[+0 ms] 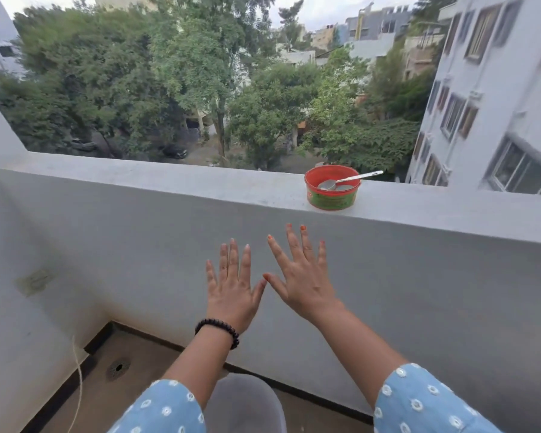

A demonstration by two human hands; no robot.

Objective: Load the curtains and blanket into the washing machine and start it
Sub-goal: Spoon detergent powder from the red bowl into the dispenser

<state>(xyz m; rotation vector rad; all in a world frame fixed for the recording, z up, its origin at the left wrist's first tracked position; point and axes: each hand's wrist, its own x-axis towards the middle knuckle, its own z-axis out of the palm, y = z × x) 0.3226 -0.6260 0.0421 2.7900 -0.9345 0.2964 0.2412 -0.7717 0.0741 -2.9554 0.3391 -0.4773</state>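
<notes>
My left hand (231,287) and my right hand (300,276) are stretched out in front of me, backs up, fingers spread and straight, holding nothing. Their thumb tips nearly meet. A black bead bracelet sits on my left wrist. Both hands hover in front of the white balcony wall (419,292). No curtains, blanket or washing machine appear in the head view.
A red and green tub (332,198) with a metal spoon (350,180) in it stands on the parapet ledge (169,182). A floor drain (118,367) and a thin cord (79,382) are at lower left. A grey rounded object (244,401) lies below my arms. Trees and buildings lie beyond.
</notes>
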